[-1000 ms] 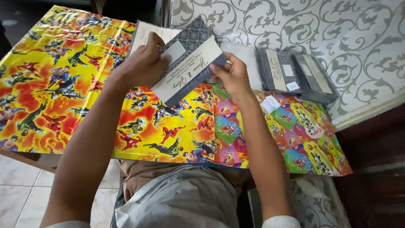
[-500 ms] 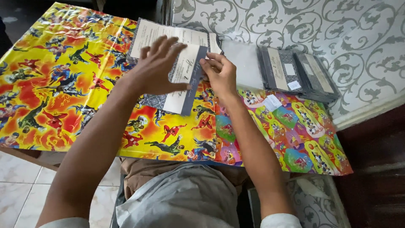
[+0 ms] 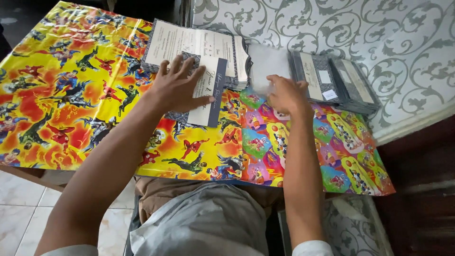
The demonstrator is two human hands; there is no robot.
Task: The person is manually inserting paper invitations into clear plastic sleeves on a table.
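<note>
Both hands have parted since half a second ago: the left hand [image 3: 177, 87] now presses flat, fingers spread wide, on a dark patterned card [image 3: 204, 92] with a white written panel, which has come down from its earlier raised tilt to lie flat on the bright yellow wrapping sheet [image 3: 66, 95] printed with cartoon heroes, while the right hand [image 3: 284, 95] has left that card and moved off to the side. Beneath the left palm, the card juts out past the fingertips and thumb, its white panel showing. Just beyond the left fingertips sits an open stack of pale printed cards [image 3: 196, 45] with dark patterned borders, touching or nearly touching the card's far edge. At the right hand, the fingers are loosely open and rest on a pile of clear plastic sleeves [image 3: 265, 61], with nothing gripped that can be seen. Just past that hand, on its outer side, lie two stacks of dark folded cards [image 3: 332, 80] with small white labels. Under the right wrist and forearm spreads a second wrapping sheet [image 3: 341, 147], multicoloured with cartoon figures, butting against the yellow one. Behind everything runs a white cloth [image 3: 379, 33] with grey scrollwork, and pale floor tiles [image 3: 19, 208] show below the left elbow.
</note>
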